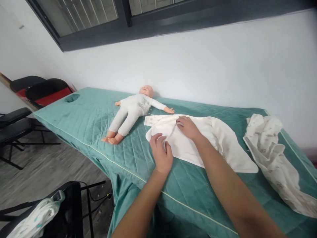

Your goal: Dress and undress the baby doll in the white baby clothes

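Observation:
A white swaddle cloth [198, 152] with rounded ends lies on the green quilted bed cover; a printed strip shows at its upper left. My left hand [161, 153] rests at its left end, thumb and fingers apart, fingertips touching the fabric. Farther back, my right hand [188, 127] has bent fingers gathered at a raised crease and appears to pinch the cloth there. A baby doll [133, 105] in a white body suit lies face up to the left of the cloth, one arm reaching toward its upper edge.
A patterned white cloth [269, 155] lies crumpled on the right end of the green bed [94, 115]. Black chairs [48, 91] stand at the left. Nearer, another chair [71, 208] bears a bundled white fabric [41, 215]. A white wall [210, 72] runs behind the bed.

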Demonstrator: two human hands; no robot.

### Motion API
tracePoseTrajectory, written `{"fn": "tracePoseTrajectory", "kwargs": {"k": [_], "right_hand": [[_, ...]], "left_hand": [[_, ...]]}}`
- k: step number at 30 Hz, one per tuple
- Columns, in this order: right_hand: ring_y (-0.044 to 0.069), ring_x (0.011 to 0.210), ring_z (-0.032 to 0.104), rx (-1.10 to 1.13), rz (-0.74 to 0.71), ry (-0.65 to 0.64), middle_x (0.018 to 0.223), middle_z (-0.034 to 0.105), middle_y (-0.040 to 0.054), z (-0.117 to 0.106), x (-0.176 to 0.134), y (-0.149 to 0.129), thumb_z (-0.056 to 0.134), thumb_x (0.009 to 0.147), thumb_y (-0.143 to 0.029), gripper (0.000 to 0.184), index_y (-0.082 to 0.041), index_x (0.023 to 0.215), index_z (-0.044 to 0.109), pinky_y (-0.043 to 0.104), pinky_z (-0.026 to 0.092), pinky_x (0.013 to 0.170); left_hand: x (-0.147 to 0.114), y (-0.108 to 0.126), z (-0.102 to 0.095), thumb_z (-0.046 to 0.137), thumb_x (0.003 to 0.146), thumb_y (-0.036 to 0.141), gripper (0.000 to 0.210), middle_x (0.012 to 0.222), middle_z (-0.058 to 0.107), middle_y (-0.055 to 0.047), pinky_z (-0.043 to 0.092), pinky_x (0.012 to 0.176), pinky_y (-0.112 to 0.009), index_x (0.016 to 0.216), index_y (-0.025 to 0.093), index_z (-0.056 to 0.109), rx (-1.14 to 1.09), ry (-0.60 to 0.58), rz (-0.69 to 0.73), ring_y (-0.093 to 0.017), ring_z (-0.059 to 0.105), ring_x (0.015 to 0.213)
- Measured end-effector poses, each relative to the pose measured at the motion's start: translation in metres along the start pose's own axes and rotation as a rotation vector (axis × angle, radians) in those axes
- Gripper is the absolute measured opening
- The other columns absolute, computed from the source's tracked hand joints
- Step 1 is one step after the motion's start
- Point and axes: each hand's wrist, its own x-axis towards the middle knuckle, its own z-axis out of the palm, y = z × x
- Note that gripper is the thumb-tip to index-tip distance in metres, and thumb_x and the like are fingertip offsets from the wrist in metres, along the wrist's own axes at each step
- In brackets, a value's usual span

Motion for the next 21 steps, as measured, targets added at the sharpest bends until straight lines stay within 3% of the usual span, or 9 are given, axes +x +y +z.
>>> {"fn": "tracePoseTrajectory", "kwargs": {"k": [2, 5, 8, 14, 17, 21], "right_hand": [[0.027, 0.119, 0.051, -0.062, 0.021, 0.016, 0.125, 0.062, 0.0128, 0.001, 0.001, -0.004, 0.050, 0.089, -0.023, 0.025, -0.017, 0.109, 0.064, 0.038, 0.035, 0.105], [0.032, 0.122, 0.049, -0.149, 0.100, 0.055, 0.131, 0.057, 0.0180, 0.005, 0.006, -0.005, 0.050, 0.091, -0.031, 0.037, -0.014, 0.124, 0.055, 0.043, 0.036, 0.103], [0.035, 0.123, 0.049, -0.221, 0.157, 0.064, 0.130, 0.056, 0.0211, 0.008, 0.012, -0.004, 0.047, 0.093, -0.037, 0.045, -0.011, 0.129, 0.048, 0.048, 0.036, 0.102], [0.032, 0.138, 0.036, -0.308, 0.111, -0.033, 0.149, 0.042, 0.0211, 0.012, 0.000, -0.017, 0.037, 0.097, -0.039, 0.053, -0.009, 0.141, 0.040, 0.047, 0.027, 0.112], [0.032, 0.143, 0.029, -0.336, 0.071, -0.082, 0.155, 0.034, 0.0206, 0.012, -0.025, -0.036, 0.035, 0.097, -0.041, 0.059, -0.007, 0.146, 0.036, 0.048, 0.024, 0.115], [0.029, 0.145, 0.028, -0.358, -0.059, -0.192, 0.155, 0.035, 0.0175, 0.006, -0.069, -0.068, 0.034, 0.099, -0.041, 0.058, -0.011, 0.148, 0.038, 0.049, 0.024, 0.116]], "left_hand": [[0.000, 0.002, 0.001, 0.043, 0.090, 0.016, 0.018, 0.109, 0.061, -0.010, 0.047, 0.097, -0.039, 0.103, 0.021, 0.055, 0.024, -0.142, -0.007, -0.021, 0.058, 0.108], [0.001, 0.002, 0.004, 0.043, 0.091, 0.021, 0.016, 0.086, 0.066, -0.006, 0.049, 0.078, -0.035, 0.094, 0.021, 0.059, 0.134, -0.368, -0.181, -0.021, 0.063, 0.084], [0.002, 0.000, 0.006, 0.044, 0.091, 0.025, 0.018, 0.076, 0.067, -0.004, 0.044, 0.070, -0.033, 0.091, 0.022, 0.061, 0.210, -0.459, -0.273, -0.022, 0.063, 0.075], [-0.004, -0.010, 0.009, 0.044, 0.090, 0.023, 0.022, 0.074, 0.066, 0.000, 0.042, 0.068, -0.026, 0.103, 0.022, 0.062, 0.023, -0.321, -0.321, -0.016, 0.062, 0.070], [-0.008, -0.016, 0.014, 0.046, 0.089, 0.023, 0.026, 0.071, 0.060, 0.002, 0.042, 0.067, -0.024, 0.112, 0.019, 0.057, -0.068, -0.223, -0.343, -0.014, 0.060, 0.067], [-0.008, -0.021, 0.016, 0.047, 0.088, 0.022, 0.026, 0.075, 0.061, 0.000, 0.044, 0.070, -0.024, 0.113, 0.018, 0.054, -0.115, -0.155, -0.351, -0.015, 0.060, 0.070]]}}
